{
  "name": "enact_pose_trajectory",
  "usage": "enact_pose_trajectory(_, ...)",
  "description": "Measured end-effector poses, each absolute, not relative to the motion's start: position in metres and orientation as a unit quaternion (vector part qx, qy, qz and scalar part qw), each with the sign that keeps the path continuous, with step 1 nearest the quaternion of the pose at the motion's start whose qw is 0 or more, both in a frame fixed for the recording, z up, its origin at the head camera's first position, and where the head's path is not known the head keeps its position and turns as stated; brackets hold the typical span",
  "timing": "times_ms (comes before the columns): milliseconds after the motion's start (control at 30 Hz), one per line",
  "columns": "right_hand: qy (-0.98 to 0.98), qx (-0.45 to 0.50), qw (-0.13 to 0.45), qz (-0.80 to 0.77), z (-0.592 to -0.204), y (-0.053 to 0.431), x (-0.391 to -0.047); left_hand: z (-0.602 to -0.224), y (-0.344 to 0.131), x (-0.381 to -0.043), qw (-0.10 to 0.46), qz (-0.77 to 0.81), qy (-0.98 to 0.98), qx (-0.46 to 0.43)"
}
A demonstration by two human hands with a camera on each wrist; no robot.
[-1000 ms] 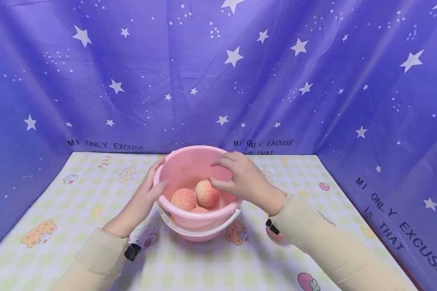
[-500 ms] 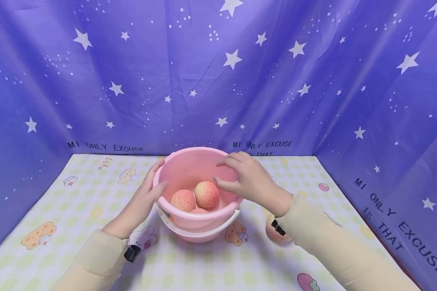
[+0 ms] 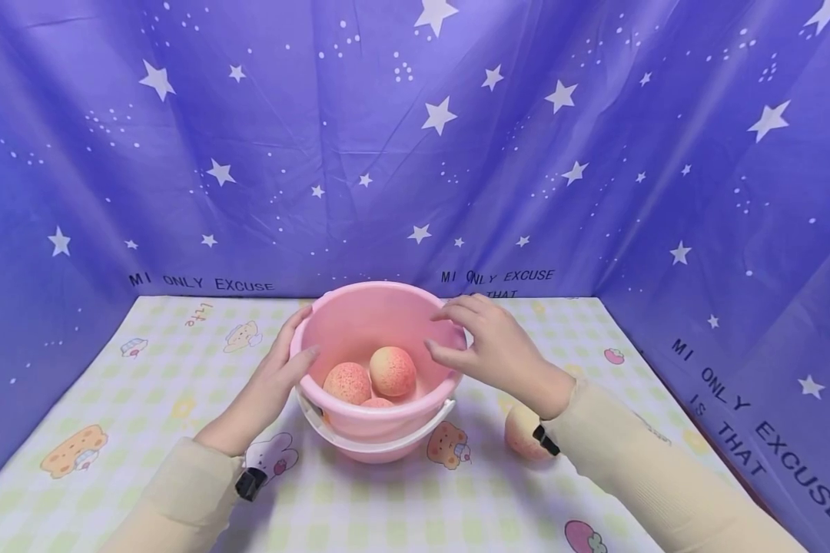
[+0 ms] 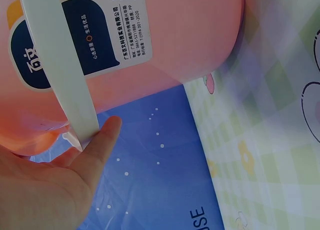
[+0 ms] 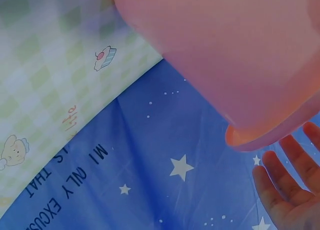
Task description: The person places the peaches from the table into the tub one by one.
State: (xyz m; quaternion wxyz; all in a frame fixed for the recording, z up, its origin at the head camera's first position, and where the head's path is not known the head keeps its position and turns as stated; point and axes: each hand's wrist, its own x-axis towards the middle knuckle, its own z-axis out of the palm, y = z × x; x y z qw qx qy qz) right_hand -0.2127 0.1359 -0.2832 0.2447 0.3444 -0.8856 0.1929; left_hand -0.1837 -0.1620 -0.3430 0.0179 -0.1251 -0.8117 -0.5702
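Observation:
A pink plastic bucket (image 3: 380, 422) with a white handle (image 3: 376, 444) stands on the table, its mouth tilted toward me in the head view. Inside lie two speckled peaches, the left peach (image 3: 347, 383) and the right peach (image 3: 393, 372), plus part of a third (image 3: 376, 402). My left hand (image 3: 277, 376) grips the bucket's left rim, thumb over the edge and fingers outside. Over the right rim my right hand (image 3: 498, 349) holds nothing, its fingers loosely bent and apart from the thumb. Another peach (image 3: 522, 434) sits on the table, partly hidden by the right sleeve.
A checked cartoon tablecloth (image 3: 360, 507) covers the table. Blue star-printed curtains (image 3: 366, 138) enclose the back and both sides. In the left wrist view, a printed label (image 4: 95, 34) shows on the bucket beside the handle.
My right hand has drawn back to the right, from above the peaches to the bucket's right rim. More of the peach on the table shows. My left hand keeps its place.

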Motion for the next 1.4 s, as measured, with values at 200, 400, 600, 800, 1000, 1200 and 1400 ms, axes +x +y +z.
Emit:
enact_pose_trajectory(200, -0.88, 0.346, 0.256, 0.2, -0.285, 0.142, -0.211, -0.345, -0.162, -0.184, 0.016, -0.574, -0.809, -0.124)
enact_pose_trajectory(400, -0.876, 0.35, 0.266, 0.196, -0.288, 0.149, -0.21, -0.346, -0.162, -0.184, 0.018, -0.574, -0.809, -0.125)
enact_pose_trajectory(600, -0.875, 0.349, 0.269, 0.201, -0.29, 0.155, -0.209, -0.346, -0.162, -0.184, 0.019, -0.573, -0.809, -0.126)
enact_pose_trajectory(800, -0.872, 0.348, 0.28, 0.201, -0.293, 0.159, -0.209, -0.346, -0.162, -0.183, 0.02, -0.576, -0.807, -0.127)
enact_pose_trajectory(1000, -0.87, 0.345, 0.282, 0.21, -0.295, 0.163, -0.206, -0.345, -0.162, -0.184, 0.02, -0.575, -0.808, -0.127)
enact_pose_trajectory(1200, -0.883, 0.324, 0.261, 0.218, -0.299, 0.169, -0.202, -0.345, -0.162, -0.184, 0.023, -0.573, -0.809, -0.129)
enact_pose_trajectory(1400, -0.89, 0.302, 0.256, 0.227, -0.303, 0.174, -0.199, -0.346, -0.162, -0.184, 0.025, -0.572, -0.808, -0.135)
